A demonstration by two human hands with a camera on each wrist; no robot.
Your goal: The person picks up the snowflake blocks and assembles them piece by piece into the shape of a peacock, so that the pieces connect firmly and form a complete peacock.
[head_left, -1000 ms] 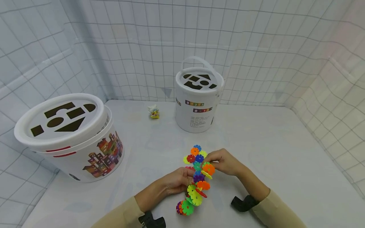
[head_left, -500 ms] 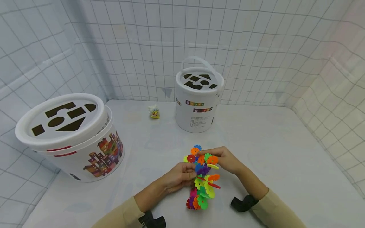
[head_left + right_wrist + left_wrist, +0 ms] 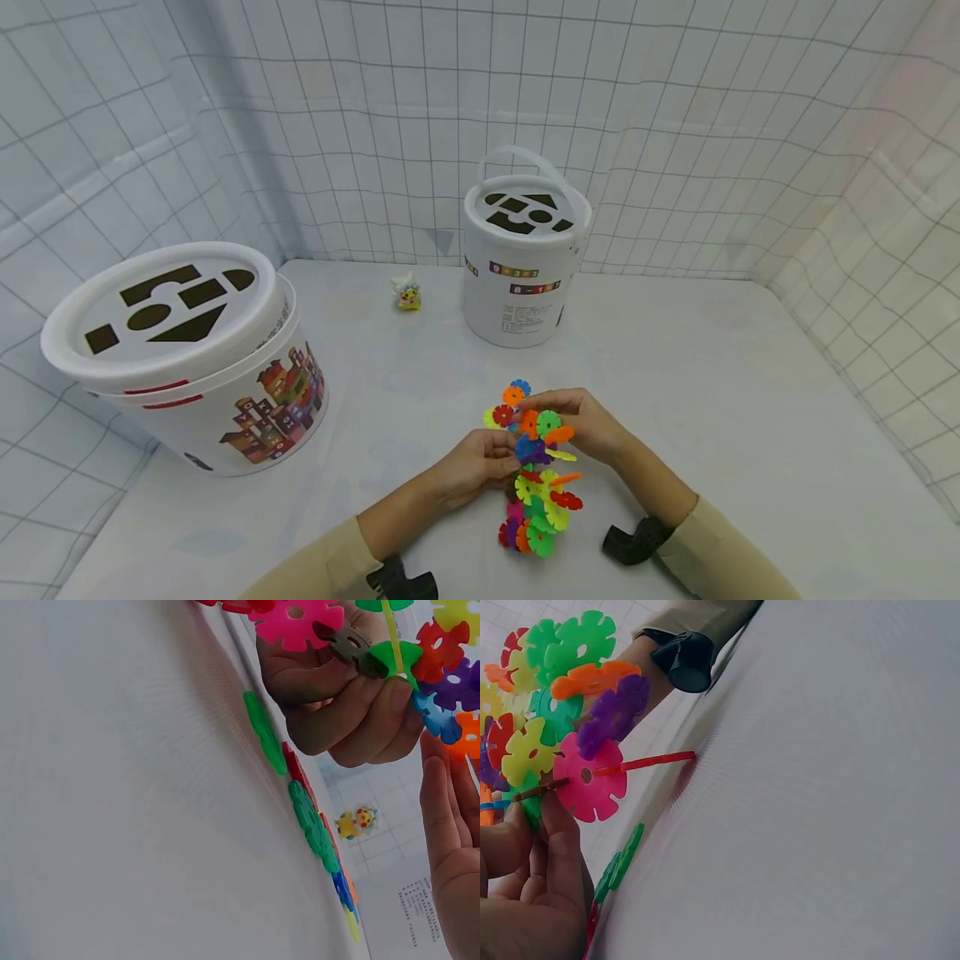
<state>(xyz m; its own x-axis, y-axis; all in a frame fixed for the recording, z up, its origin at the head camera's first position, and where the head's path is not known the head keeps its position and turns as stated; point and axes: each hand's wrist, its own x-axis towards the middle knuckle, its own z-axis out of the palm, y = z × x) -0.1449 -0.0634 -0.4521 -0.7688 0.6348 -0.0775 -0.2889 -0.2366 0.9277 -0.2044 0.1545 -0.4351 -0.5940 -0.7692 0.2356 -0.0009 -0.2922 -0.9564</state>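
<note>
My left hand point(image 3: 474, 468) pinches a cluster of joined plastic snowflake discs point(image 3: 550, 487) in many colours, held above the white table. In the left wrist view the thumb and fingers grip a green disc point(image 3: 529, 806) beside a brown one point(image 3: 540, 790). The right hand point(image 3: 585, 423) reaches round the cluster's far right side, its fingertips at an orange disc point(image 3: 469, 735). From the right wrist view its fingers look fairly straight, and part of the grip is hidden. Beyond the hands more discs, among them a red disc point(image 3: 503, 416) and an orange disc point(image 3: 513, 396), lie on the table.
A large white lidded bucket point(image 3: 247, 367) stands at the left. A smaller white bucket point(image 3: 517, 308) with a handle stands at the back. Left of it is a small yellow-and-white toy figure point(image 3: 407, 296). White grid-patterned cloth point(image 3: 375, 125) surrounds the table point(image 3: 675, 358).
The disc cluster has shifted right and turned in the hands. My right hand has moved slightly left, its fingers now farther across the cluster's top. The buckets and toy figure have stayed put.
</note>
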